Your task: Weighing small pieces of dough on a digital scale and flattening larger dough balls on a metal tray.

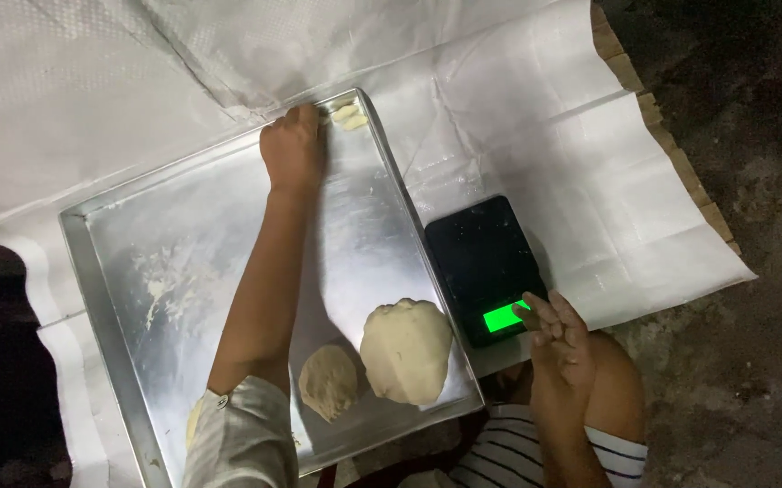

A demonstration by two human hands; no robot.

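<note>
White sheeting is covering the floor under a metal tray (111, 271) and a black scale (477, 258).
Left hand (292, 149) is reaching to the tray's far corner, fingers curled together on small dough bits (349, 116); right hand (558, 339) is hovering by the scale's green display (504, 317), fingers loosely spread. Two dough lumps (406, 350) are lying at the near edge.

Pretty dim setup here, just a creased white woven plastic sheet (590, 154) spread over a rough dark concrete floor (752, 108), with a wooden edge (671, 154) peeking out underneath.
</note>
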